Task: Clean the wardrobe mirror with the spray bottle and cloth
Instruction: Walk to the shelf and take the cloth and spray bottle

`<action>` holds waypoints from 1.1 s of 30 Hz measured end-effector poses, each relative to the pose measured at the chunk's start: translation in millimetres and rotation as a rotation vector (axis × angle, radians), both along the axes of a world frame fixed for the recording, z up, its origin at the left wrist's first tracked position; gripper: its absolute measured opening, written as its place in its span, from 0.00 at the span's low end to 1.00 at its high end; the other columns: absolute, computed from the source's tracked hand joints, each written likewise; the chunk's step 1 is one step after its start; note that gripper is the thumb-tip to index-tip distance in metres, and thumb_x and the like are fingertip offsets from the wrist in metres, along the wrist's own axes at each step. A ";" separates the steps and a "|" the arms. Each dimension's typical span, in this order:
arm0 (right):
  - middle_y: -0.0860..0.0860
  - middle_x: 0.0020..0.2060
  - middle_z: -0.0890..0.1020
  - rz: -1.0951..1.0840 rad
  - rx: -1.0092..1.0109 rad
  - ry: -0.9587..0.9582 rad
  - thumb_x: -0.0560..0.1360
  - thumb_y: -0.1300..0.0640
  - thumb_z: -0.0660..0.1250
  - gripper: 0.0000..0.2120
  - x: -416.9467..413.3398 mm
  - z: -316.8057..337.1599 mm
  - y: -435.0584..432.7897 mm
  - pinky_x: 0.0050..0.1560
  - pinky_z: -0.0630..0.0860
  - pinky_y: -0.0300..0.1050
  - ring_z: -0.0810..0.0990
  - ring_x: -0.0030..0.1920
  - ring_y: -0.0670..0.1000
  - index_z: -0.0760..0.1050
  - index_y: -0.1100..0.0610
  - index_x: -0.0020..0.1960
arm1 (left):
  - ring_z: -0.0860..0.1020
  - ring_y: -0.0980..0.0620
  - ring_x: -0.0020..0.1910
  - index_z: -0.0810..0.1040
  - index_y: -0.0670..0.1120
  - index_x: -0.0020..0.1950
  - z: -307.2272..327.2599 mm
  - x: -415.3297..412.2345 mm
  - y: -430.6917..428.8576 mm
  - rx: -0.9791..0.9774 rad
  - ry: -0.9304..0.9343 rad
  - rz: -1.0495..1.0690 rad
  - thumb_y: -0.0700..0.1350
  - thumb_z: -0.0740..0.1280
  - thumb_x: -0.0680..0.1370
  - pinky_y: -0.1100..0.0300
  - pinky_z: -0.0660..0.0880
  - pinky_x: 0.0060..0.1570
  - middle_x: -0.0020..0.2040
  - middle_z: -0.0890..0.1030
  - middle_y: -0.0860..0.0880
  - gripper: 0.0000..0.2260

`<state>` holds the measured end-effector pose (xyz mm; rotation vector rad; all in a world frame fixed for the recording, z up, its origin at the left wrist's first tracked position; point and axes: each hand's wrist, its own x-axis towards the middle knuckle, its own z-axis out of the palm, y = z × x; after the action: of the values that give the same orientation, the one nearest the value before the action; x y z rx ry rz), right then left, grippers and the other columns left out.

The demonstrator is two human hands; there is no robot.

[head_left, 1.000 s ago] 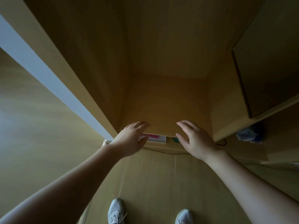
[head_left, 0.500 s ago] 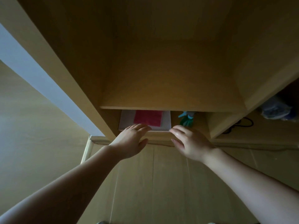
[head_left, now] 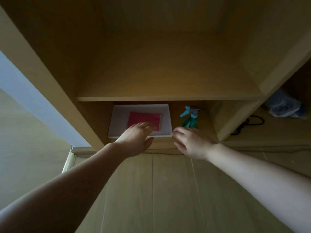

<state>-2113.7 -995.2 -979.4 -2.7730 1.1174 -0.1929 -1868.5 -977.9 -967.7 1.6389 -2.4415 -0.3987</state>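
Cloth and spray bottle both sit in the low wardrobe compartment under the shelf board. The pink-red cloth lies folded flat in a white tray. The teal bottle stands just right of the tray, upright, with its trigger head toward the back.

The left hand is stretched over the tray's front edge with its fingers straight and together. Their tips are at the near edge of the cloth, but whether they touch it cannot be told. The right hand lies near the bottle's base with its fingers loosely spread and gripping nothing.

The cloth looks soft and light. It should give under a pinch, so taking the near edge or a corner between thumb and fingers would probably lift it, though the fold may fall open. The bottle is likely rigid plastic and its fill level cannot be seen. A wrap around the neck below the trigger seems the surest hold, as a nudge at the base could tip it. No mirror is in view.

A crumpled plastic bag and a black cable lie in the next compartment.
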 end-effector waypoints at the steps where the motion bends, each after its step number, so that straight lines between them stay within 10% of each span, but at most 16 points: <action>1: 0.58 0.64 0.76 -0.024 0.007 0.022 0.79 0.54 0.63 0.19 -0.6 -3.7 -7.2 0.55 0.77 0.55 0.77 0.60 0.58 0.73 0.60 0.67 | 0.72 0.49 0.65 0.70 0.50 0.71 -2.8 -2.1 -0.8 0.000 0.000 -0.007 0.49 0.64 0.79 0.57 0.68 0.62 0.68 0.73 0.50 0.20; 8: 0.58 0.78 0.49 -0.343 -0.106 0.337 0.79 0.46 0.59 0.31 -28.4 -39.3 -73.0 0.74 0.55 0.57 0.54 0.76 0.62 0.52 0.50 0.78 | 0.69 0.48 0.67 0.64 0.50 0.74 -22.1 -5.4 -5.9 -0.047 -0.033 -0.014 0.49 0.63 0.79 0.56 0.65 0.65 0.70 0.71 0.49 0.24; 17: 0.57 0.78 0.45 -0.478 -0.039 0.289 0.78 0.47 0.60 0.40 -44.4 -58.3 -101.3 0.75 0.54 0.58 0.50 0.77 0.61 0.38 0.52 0.78 | 0.71 0.48 0.65 0.61 0.49 0.75 -30.2 -2.4 -6.8 -0.020 -0.051 -0.022 0.49 0.61 0.79 0.55 0.66 0.63 0.67 0.72 0.48 0.24; 33: 0.58 0.72 0.65 -0.636 0.110 0.183 0.80 0.62 0.59 0.18 -35.5 -58.5 -111.2 0.63 0.71 0.54 0.69 0.68 0.61 0.68 0.57 0.70 | 0.70 0.48 0.66 0.61 0.50 0.75 -29.8 -8.4 -16.2 -0.029 0.022 -0.047 0.49 0.62 0.79 0.56 0.66 0.63 0.69 0.71 0.49 0.25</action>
<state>-2149.1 -1106.4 -1038.0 -2.2857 1.9599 0.0594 -1876.9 -994.1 -997.4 1.5600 -2.4615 -0.3842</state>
